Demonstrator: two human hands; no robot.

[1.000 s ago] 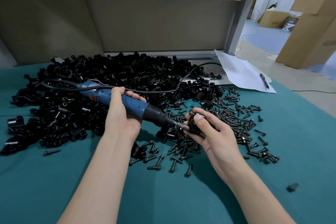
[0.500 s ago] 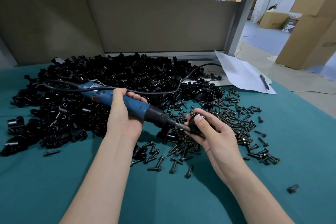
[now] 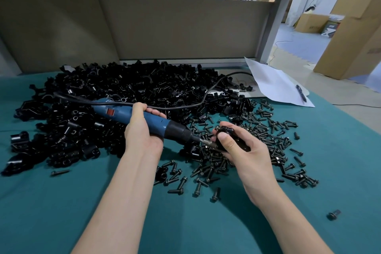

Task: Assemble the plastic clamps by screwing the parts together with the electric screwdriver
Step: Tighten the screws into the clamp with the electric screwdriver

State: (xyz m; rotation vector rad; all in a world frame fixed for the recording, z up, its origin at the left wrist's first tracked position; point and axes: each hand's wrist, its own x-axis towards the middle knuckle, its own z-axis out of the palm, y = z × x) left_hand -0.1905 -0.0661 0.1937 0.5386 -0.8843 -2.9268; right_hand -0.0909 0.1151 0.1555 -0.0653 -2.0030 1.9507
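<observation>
My left hand (image 3: 142, 134) grips the screwdriver (image 3: 148, 120), and its tip touches the clamp (image 3: 226, 131) pinched in my right hand (image 3: 245, 150). I think I am driving a screw in. Next I must hold both steady.

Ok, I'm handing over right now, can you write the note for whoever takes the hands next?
The left hand has its grip around the blue electric screwdriver, bit pointing right at the clamp.
The right hand holds one black clamp against the bit tip, above the loose screws.
The pile of clamp parts lies behind, on the green table.
Done: bit is at the clamp; whether its screw is seated cannot be told.
Left: finish this clamp, then work through the pile.
</observation>
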